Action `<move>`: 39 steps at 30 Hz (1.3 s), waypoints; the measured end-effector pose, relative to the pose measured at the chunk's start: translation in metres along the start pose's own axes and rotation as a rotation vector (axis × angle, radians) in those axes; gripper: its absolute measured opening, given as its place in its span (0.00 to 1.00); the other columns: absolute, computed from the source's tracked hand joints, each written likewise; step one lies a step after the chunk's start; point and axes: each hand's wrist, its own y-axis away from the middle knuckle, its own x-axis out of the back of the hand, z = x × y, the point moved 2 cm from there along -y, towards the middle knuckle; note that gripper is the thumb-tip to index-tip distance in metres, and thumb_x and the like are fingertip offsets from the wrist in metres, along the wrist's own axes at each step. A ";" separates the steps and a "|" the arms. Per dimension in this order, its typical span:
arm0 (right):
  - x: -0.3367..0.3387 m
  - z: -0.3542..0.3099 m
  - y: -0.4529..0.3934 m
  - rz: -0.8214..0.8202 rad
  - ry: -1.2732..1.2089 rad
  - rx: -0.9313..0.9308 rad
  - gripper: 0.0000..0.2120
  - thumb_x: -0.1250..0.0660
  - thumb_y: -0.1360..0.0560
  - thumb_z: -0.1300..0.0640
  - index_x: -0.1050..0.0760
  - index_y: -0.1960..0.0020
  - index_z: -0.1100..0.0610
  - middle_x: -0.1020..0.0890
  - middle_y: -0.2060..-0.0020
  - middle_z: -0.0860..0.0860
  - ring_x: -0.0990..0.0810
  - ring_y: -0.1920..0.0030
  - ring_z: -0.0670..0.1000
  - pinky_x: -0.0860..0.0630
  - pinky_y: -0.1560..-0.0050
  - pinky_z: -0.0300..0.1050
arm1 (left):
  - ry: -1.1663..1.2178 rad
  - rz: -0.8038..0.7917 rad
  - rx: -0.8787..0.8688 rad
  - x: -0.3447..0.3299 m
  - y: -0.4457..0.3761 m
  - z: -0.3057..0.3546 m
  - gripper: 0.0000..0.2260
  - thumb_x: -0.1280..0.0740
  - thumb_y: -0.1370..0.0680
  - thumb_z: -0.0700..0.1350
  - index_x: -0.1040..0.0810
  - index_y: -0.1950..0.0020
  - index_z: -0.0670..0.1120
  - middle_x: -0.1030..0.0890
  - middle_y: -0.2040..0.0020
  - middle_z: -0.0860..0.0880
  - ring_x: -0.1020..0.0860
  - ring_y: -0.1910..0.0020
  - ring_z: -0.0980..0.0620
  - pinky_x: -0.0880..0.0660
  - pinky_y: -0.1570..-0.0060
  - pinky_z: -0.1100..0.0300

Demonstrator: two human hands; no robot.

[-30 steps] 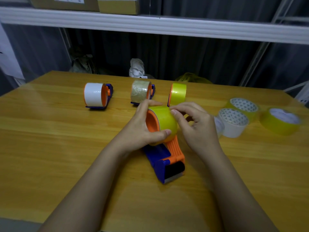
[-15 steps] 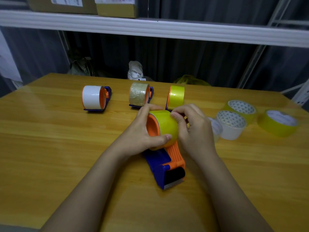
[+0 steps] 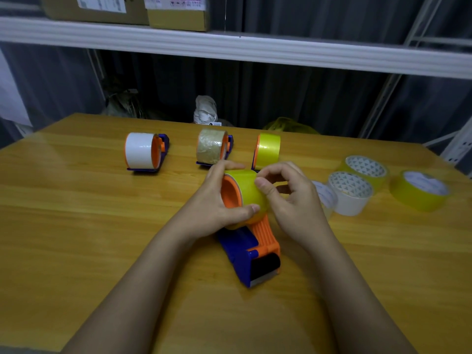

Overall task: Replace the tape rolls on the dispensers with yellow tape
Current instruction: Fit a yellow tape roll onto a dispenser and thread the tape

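Now the yellow tape roll (image 3: 249, 192) sits on the orange hub of the near tape dispenser (image 3: 251, 254), which lies toward the middle of the counter (image 3: 76, 226) with its black cutter end pointing at the near edge. The left hand (image 3: 217, 200) grasps the roll, thumb across its near face and fingers over the top. The right hand (image 3: 291, 198) has changed most: a second ago its fingers lay flatter over the roll's far side, whereas its thumb tip now presses the yellow surface with the other fingers curled above it, pinching at the tape. That looks like picking for the loose end, which suggests the roll is seated and the next step is threading the tape down to the cutter; I cannot see a lifted end yet. Compared with the earlier frame, the dispenser and roll have barely shifted on the counter, and the left hand's grip is the same. Along the far edge stand three more dispensers: one with a white roll (image 3: 140, 150) toward the left, one with a brownish clear roll (image 3: 211, 146) in the middle, and one already loaded with yellow tape (image 3: 268, 149) just behind the hands. So two dispensers seem to await replacement. Toward the right edge lie loose rolls: a white one (image 3: 350, 192) and two yellow spares (image 3: 419, 191), flat on the counter, well apart from the hands.
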 end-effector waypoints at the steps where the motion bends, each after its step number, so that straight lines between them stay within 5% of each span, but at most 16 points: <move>1: 0.000 -0.001 0.000 -0.010 -0.026 -0.031 0.04 0.32 0.24 0.59 0.24 0.54 0.50 0.23 0.55 0.44 0.25 0.52 0.39 0.29 0.54 0.29 | -0.005 0.002 -0.001 0.000 0.000 0.000 0.32 0.26 0.40 0.59 0.35 0.39 0.65 0.32 0.38 0.54 0.28 0.40 0.51 0.23 0.45 0.44; 10: -0.004 -0.001 0.001 0.084 -0.072 -0.065 0.12 0.33 0.24 0.62 0.27 0.58 0.45 0.24 0.58 0.42 0.25 0.54 0.38 0.28 0.55 0.29 | -0.049 0.001 -0.020 0.001 -0.001 0.000 0.33 0.27 0.40 0.60 0.36 0.38 0.63 0.33 0.38 0.55 0.28 0.41 0.55 0.23 0.46 0.52; 15: -0.006 0.001 0.002 0.175 0.117 0.114 0.03 0.35 0.24 0.59 0.25 0.56 0.55 0.26 0.59 0.42 0.27 0.56 0.39 0.32 0.56 0.28 | -0.060 -0.005 -0.024 0.000 -0.001 0.000 0.33 0.26 0.38 0.59 0.37 0.37 0.62 0.34 0.37 0.56 0.28 0.41 0.56 0.23 0.47 0.55; 17: -0.008 0.003 0.003 0.189 0.233 0.196 0.06 0.37 0.23 0.57 0.25 0.55 0.59 0.26 0.58 0.47 0.28 0.56 0.43 0.32 0.56 0.32 | -0.068 -0.013 -0.025 0.000 -0.001 0.000 0.33 0.27 0.39 0.61 0.37 0.37 0.64 0.33 0.37 0.57 0.28 0.41 0.56 0.23 0.47 0.56; 26: -0.013 0.008 0.005 0.243 0.245 0.211 0.09 0.41 0.23 0.56 0.25 0.55 0.60 0.22 0.57 0.50 0.28 0.51 0.48 0.32 0.50 0.38 | -0.042 0.006 -0.024 -0.002 -0.001 0.000 0.32 0.27 0.40 0.61 0.36 0.39 0.65 0.31 0.38 0.55 0.27 0.41 0.54 0.24 0.45 0.51; 32: -0.012 0.005 0.005 0.286 0.134 0.173 0.07 0.38 0.24 0.56 0.24 0.55 0.58 0.24 0.57 0.45 0.27 0.52 0.46 0.33 0.49 0.31 | -0.016 0.023 -0.009 0.000 -0.001 0.000 0.33 0.26 0.40 0.61 0.36 0.38 0.65 0.31 0.37 0.54 0.27 0.41 0.51 0.23 0.45 0.46; 39: -0.010 -0.001 0.006 0.314 0.066 0.204 0.06 0.37 0.24 0.57 0.24 0.56 0.59 0.25 0.58 0.45 0.27 0.53 0.46 0.32 0.50 0.33 | 0.015 0.014 0.001 0.001 -0.001 0.005 0.33 0.28 0.42 0.63 0.36 0.39 0.66 0.30 0.43 0.61 0.26 0.45 0.57 0.24 0.57 0.62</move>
